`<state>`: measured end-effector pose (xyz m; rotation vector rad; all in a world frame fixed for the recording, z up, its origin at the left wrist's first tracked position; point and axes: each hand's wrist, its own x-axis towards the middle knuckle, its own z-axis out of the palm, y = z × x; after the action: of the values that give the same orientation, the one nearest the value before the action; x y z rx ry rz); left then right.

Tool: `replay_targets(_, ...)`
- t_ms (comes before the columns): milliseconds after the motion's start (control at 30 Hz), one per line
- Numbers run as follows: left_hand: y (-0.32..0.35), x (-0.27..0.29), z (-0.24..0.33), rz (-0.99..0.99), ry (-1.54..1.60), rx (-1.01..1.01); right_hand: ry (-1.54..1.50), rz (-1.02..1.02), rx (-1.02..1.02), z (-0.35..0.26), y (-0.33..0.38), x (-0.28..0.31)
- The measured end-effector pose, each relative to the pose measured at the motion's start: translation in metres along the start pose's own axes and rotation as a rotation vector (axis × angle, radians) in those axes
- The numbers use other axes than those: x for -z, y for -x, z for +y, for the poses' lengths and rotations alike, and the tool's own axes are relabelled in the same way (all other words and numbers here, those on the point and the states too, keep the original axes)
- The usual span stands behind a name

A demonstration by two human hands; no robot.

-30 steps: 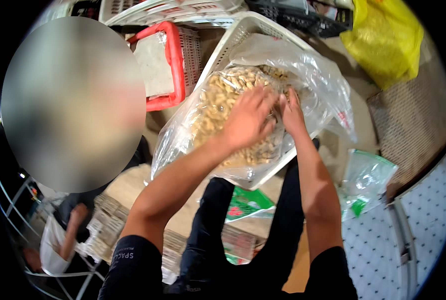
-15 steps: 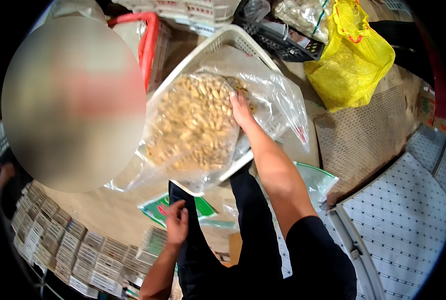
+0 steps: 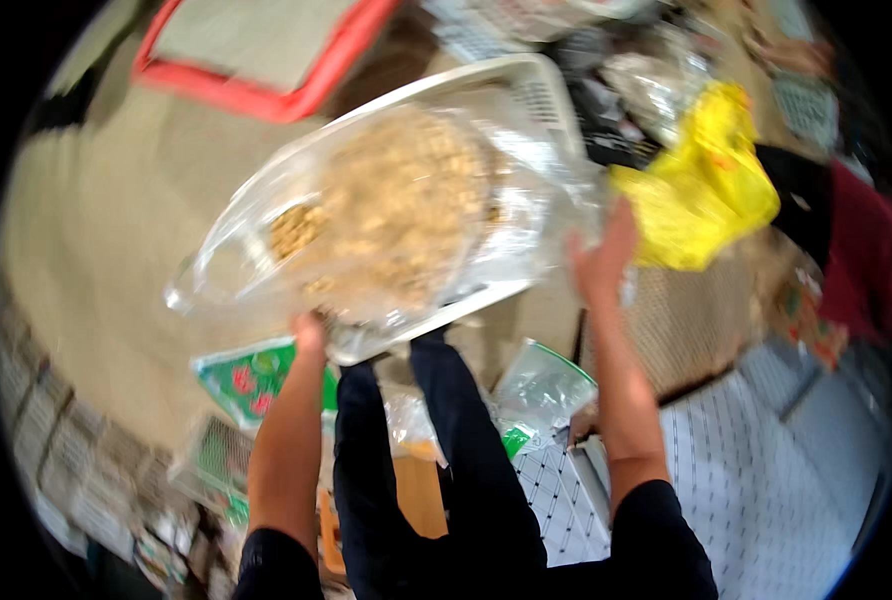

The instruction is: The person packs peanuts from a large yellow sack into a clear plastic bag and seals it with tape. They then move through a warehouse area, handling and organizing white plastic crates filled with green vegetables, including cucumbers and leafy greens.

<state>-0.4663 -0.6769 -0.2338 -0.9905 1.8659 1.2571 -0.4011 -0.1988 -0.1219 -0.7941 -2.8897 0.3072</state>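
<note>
- Since half a second ago the left hand (image 3: 309, 330) has come up from beside the leg to the near edge of the clear plastic bag (image 3: 396, 215), and the right hand (image 3: 603, 255) has drawn off the bag's right side; the view has also swung, so the whole scene is blurred.
- The left hand is at the bag's lower rim, just under the white basket (image 3: 526, 90); its fingers are hidden by the plastic, so I cannot tell whether it grips or only props.
- The right hand stands flat with the fingers together and pointing up, just right of the bag, holding nothing.
- The bag lies in the white basket, spilling over its near and left rims, full of small tan pieces.
- Handling, as a judgement: the load looks loose and fairly heavy, and the film thin, soft and slippery. It would sag if lifted by one corner. Better to hold the basket's rims on both sides, or support the bag from below.
- Around the basket: a red tray (image 3: 266, 60) lies beyond it to the left, a yellow bag (image 3: 701, 200) just to its right, and green packets (image 3: 251, 375) below it on the tan mat (image 3: 86, 250).
- The room is crowded, with patterned floor (image 3: 766, 480) further right of the basket.
</note>
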Motion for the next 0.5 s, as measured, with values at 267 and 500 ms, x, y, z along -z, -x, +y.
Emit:
replay_targets(267,0.008,-0.016,0.024,-0.014,0.095,-0.349,-0.584,-0.393,-0.629,0.093,-0.057,-0.093)
replay_targets(500,-0.010,-0.011,0.056,-0.074,0.480,-0.128,-0.396,-0.406,-0.577,0.154,-0.069,-0.137)
